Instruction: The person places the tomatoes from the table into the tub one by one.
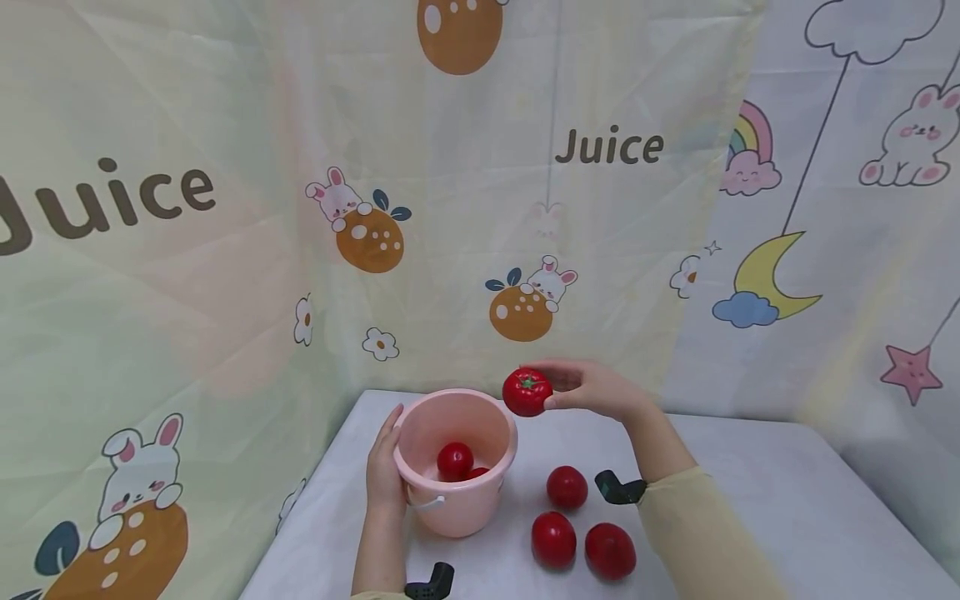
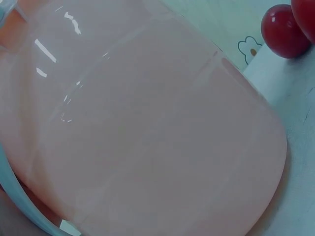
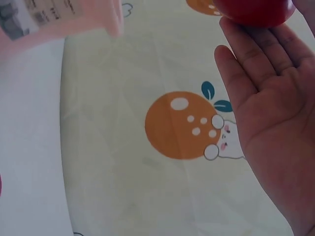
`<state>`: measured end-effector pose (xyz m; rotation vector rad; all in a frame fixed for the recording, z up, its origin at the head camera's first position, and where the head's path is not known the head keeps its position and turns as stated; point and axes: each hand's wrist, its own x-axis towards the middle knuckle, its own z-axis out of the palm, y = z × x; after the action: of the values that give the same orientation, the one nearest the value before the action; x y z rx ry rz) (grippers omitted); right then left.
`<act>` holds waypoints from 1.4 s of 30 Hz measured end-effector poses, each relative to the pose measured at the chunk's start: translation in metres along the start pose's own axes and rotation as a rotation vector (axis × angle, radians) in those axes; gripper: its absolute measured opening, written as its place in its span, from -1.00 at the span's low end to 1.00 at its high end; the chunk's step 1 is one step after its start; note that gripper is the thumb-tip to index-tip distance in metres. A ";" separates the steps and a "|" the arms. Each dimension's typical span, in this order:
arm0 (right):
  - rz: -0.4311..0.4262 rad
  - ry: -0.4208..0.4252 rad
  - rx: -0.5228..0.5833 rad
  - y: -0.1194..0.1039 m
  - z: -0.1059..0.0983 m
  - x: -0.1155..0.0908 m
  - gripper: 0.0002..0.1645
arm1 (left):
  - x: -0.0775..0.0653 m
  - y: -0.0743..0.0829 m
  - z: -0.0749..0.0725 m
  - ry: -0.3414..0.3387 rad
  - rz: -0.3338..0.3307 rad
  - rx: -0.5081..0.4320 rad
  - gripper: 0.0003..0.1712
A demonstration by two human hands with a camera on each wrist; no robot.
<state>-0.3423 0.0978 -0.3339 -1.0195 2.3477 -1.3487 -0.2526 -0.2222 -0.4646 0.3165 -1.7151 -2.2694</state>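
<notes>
Above the table, just right of the bucket's rim, my right hand (image 1: 592, 389) holds a red tomato (image 1: 527, 392) between thumb and fingers, its green star-shaped top facing the head camera. The right wrist view shows the palm and fingers under the tomato (image 3: 258, 11). A pink bucket (image 1: 459, 510) stands upright on the table, with my left hand (image 1: 386, 471) gripping its left side near the rim. Inside lies a red round fruit (image 1: 454, 461), and part of another (image 1: 477, 472) shows beside it. The bucket's wall (image 2: 157, 123) fills most of the left wrist view, hiding the left fingers.
Three red round fruits lie right of the bucket: one farther back (image 1: 567, 487), one at the front (image 1: 553, 540) and one to its right (image 1: 610, 551). The white table (image 1: 757, 492) ends at a printed cloth wall (image 1: 450, 350). A handle (image 1: 429, 503) hangs at the bucket's front.
</notes>
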 end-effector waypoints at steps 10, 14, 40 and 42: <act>-0.019 -0.075 0.007 -0.017 0.018 0.027 -0.24 | 0.002 -0.001 0.001 0.016 -0.002 -0.008 -0.50; -0.015 -0.114 -0.019 -0.021 0.025 0.039 -0.27 | 0.002 -0.001 0.002 0.018 0.001 -0.001 -0.49; 0.092 -0.389 -0.136 -0.041 0.062 0.099 -0.33 | 0.000 0.002 0.000 0.003 0.001 0.010 -0.46; 0.099 -0.416 -0.163 -0.042 0.065 0.103 -0.34 | 0.000 0.002 0.001 0.004 0.000 0.011 -0.45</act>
<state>-0.3639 -0.0285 -0.3218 -1.0891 2.1792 -0.8228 -0.2529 -0.2222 -0.4624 0.3237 -1.7262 -2.2588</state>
